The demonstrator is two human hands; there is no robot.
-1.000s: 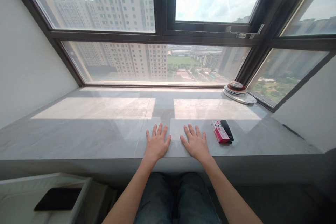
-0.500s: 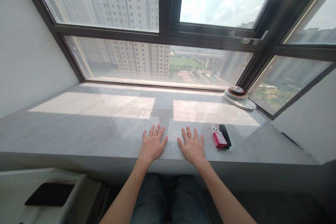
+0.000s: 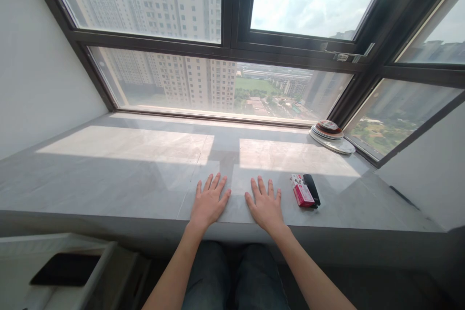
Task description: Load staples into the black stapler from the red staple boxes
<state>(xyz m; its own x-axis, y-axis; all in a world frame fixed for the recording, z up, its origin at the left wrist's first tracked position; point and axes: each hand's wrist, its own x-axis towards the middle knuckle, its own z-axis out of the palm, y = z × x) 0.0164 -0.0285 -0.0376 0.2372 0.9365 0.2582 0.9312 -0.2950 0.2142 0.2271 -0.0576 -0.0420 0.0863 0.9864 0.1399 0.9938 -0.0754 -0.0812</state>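
Note:
My left hand lies palm down on the grey marble-look window sill, its fingers spread and holding nothing. My right hand rests flat beside it, a gap between the two, also with spread fingers and nothing in them. To the right of my right hand is a small red and white box, which my fingers do not touch. A black stapler lies against the box's right side.
In the far right corner of the sill sits a stack of plates or round discs. Dark window frames rise behind. At lower left, below the sill's front edge, a dark flat object lies on a white surface.
Both hands stay flat in place on the sill. The whole view has shifted very slightly; the box, stapler and plates have not moved on the sill.

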